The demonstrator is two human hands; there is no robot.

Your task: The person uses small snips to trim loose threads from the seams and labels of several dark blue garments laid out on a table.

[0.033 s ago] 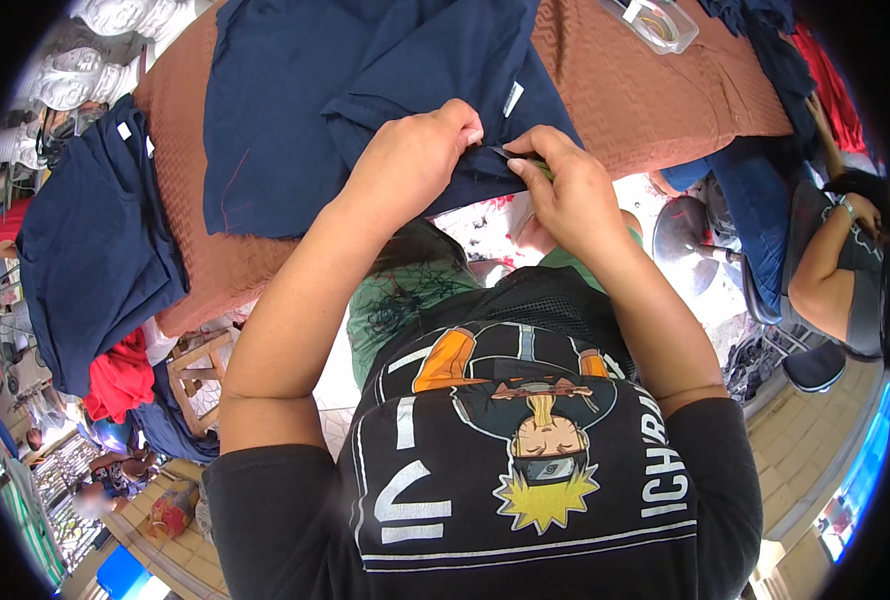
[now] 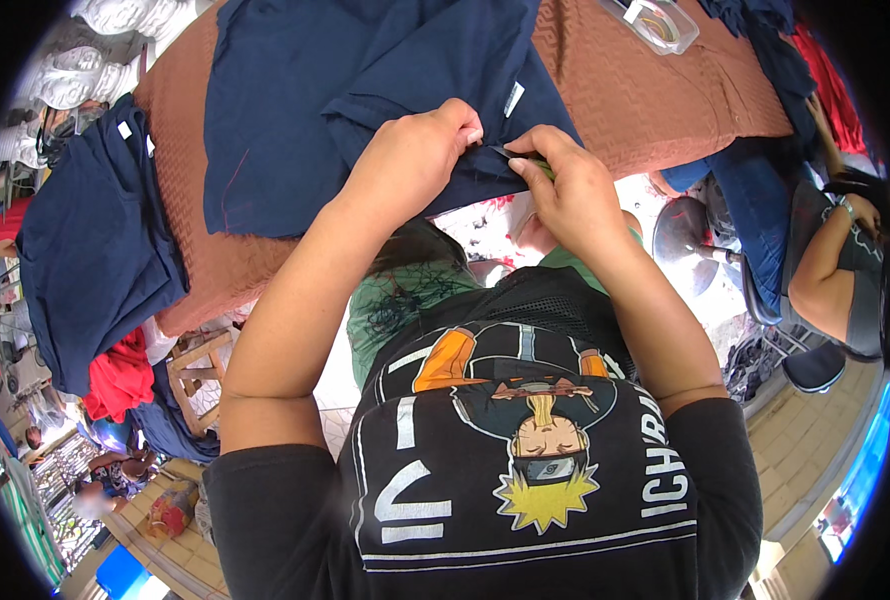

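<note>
Head view: navy cloth [image 2: 295, 90], upper ctr., on brown-covered desk [image 2: 615, 100]. L. hand [image 2: 415, 158] grip pinched tight on cloth nr. lower edge; R. hand [image 2: 577, 190] grip closed round green-handled tool [image 2: 542, 168]. Cloth prob. light, limp, not fragile; best held by edge, taut.

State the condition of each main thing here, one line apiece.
Left hand: fingers closed, at the navy cloth.
Right hand: closed around the small tool.
Navy cloth: spread out, partly folded over.
Small tool: gripped, mostly hidden.
Brown cover: draped, lightly creased.
Clear container: holding small items.
</note>
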